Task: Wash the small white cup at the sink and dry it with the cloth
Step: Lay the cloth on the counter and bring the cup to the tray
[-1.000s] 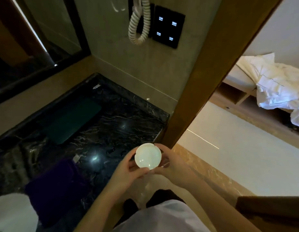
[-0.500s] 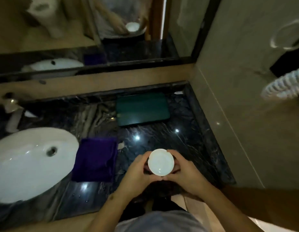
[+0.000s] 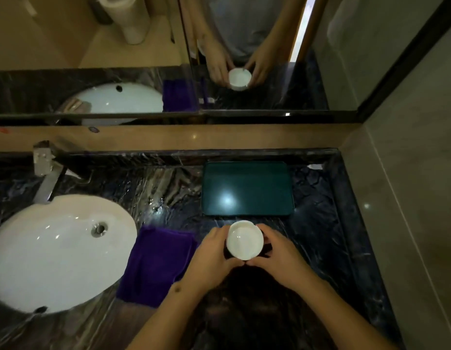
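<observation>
A small white cup (image 3: 244,239) is held upright between both hands over the dark marble counter, its mouth facing up at me. My left hand (image 3: 211,256) grips its left side and my right hand (image 3: 278,253) its right side, thumbs meeting below it. A folded purple cloth (image 3: 156,263) lies flat on the counter just left of my left hand. The white oval sink (image 3: 55,251) sits further left, with a metal faucet (image 3: 46,173) behind it.
A dark green tray (image 3: 247,189) lies on the marble counter (image 3: 325,223) just behind the cup. A mirror (image 3: 143,59) runs along the back, reflecting hands, cup, cloth and sink. A beige wall (image 3: 408,198) closes the right side.
My view has swung left from the doorway and bed to the counter, bringing the sink, cloth and mirror into sight. Both hands have kept hold of the cup throughout.
</observation>
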